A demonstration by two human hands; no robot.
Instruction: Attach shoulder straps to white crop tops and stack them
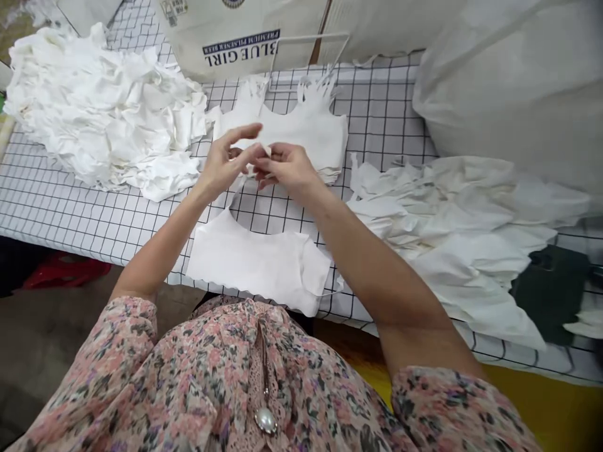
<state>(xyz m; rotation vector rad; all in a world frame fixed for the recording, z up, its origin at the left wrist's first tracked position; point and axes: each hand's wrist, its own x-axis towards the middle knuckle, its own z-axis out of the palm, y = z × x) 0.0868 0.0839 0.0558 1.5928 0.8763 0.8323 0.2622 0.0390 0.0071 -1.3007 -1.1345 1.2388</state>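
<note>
A small, soft white fabric scrap [264,149] is pinched between the hands, held in the air just above a neat stack of white cut fabric panels [308,135] with narrow strap-like tabs. The right hand [286,168] is closed into a tight pinch, its thumb and fingertips gripping the scrap. The left hand [228,162] is half open, with its long fingers fanned and curved upward and its thumb close beside the scrap; whether it touches the scrap is hard to tell. Raising the scrap seems to keep it apart from the stack and in clear view.

Nearer the body, a flat white panel with a scalloped lower edge [252,267] lies smoothed out on a white table cover printed with a black grid [61,213], where it sits within easy reach. A large loose heap of crumpled white fabric pieces [103,113] lies to the left, and a spread of overlapping white fabric pieces [447,232] lies to the right, so that material sits on either side of the working space. Beyond them stand a pale woven sack printed "BLUE GIRL" [235,41] and a bulging white sack [513,81]. The person's pink floral blouse [141,370] fills the bottom edge of the view.
</note>
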